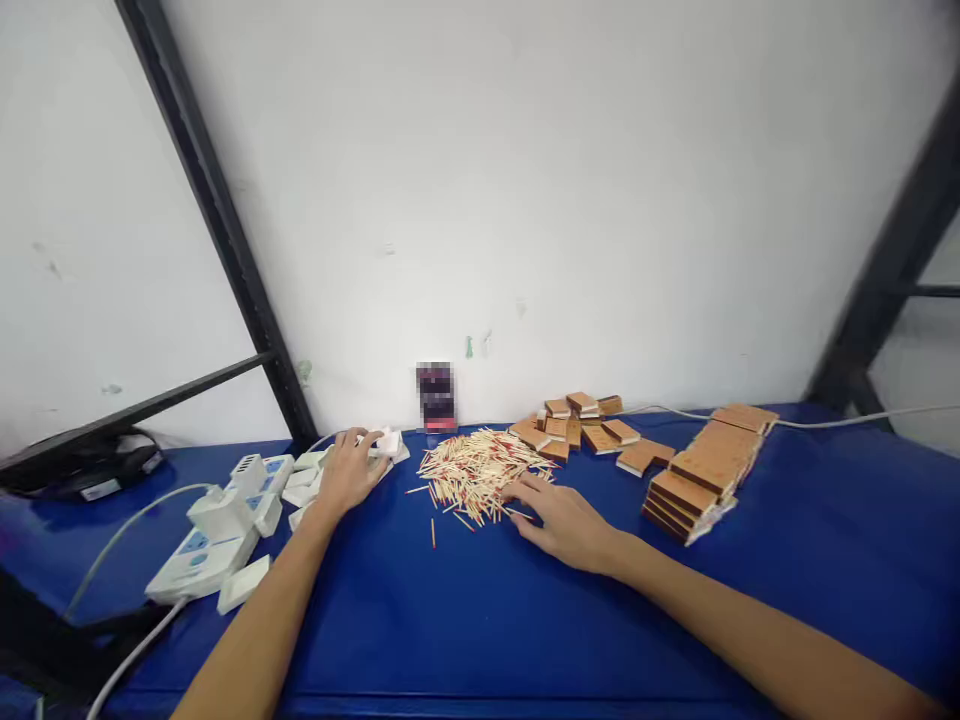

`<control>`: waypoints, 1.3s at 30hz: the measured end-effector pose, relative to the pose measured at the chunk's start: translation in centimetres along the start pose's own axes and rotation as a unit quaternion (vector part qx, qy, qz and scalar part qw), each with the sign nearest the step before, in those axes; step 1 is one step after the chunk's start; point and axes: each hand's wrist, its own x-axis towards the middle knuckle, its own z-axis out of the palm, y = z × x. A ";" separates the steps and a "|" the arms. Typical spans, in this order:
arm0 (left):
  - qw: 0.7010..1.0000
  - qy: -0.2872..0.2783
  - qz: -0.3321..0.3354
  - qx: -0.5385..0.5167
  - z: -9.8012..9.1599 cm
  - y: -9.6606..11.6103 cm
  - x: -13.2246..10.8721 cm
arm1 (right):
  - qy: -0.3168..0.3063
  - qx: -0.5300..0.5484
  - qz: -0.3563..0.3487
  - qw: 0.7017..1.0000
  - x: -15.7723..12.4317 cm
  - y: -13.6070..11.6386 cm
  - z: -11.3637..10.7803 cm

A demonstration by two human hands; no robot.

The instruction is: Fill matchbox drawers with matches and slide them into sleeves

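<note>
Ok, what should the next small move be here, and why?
Probably the right hand should pinch a few matches from the pile: its fingers are at the pile's near right edge, with thumb and fingertips apart, while the left hand is among the small white trays.

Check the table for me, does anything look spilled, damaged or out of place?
One match lies apart, nearer the person than the loose heap of matches. At the right, the row of stacked brown boxes has ragged white material along its edge, perhaps torn wrapping. Nothing looks clearly broken.
</note>
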 end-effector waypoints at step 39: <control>0.995 -0.051 0.061 -0.059 -1.9 1.1 0.5 | -0.022 0.016 -0.061 0.998 0.1 0.9 -1.5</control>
